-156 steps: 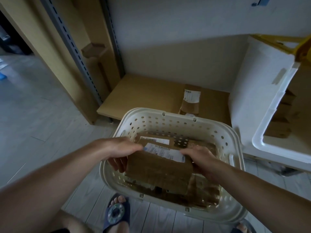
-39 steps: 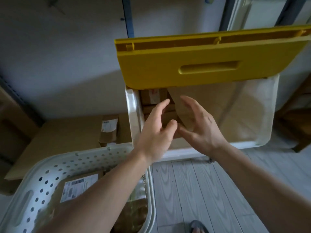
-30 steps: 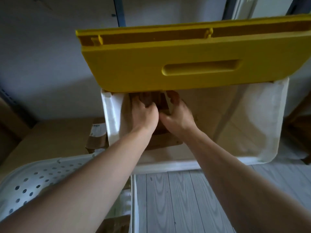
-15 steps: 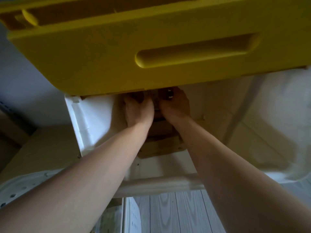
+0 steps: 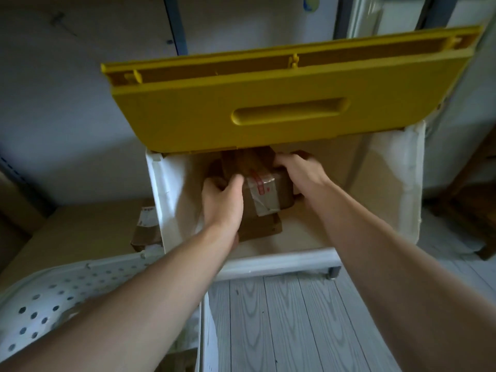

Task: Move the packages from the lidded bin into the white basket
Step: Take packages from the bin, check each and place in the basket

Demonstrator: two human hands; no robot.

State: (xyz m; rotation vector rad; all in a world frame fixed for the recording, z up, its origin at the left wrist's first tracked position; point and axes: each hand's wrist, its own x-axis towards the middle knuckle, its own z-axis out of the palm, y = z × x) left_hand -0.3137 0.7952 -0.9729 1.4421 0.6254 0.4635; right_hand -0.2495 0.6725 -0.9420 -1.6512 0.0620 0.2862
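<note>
Head view, package (image 5: 261, 183) lengthwise away, both hands gripping

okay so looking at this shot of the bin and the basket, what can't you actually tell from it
- Head view: the back of the white bin is hidden under the raised yellow lid, so the count of packages left is unknown.
- The basket is cut off by the frame edge and covered by the left arm.
- Label print on the held package is blurred.

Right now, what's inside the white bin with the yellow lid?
Inside the white bin, both hands hold a taped brown package. Another brown package lies under it. The yellow lid hides the back.
</note>
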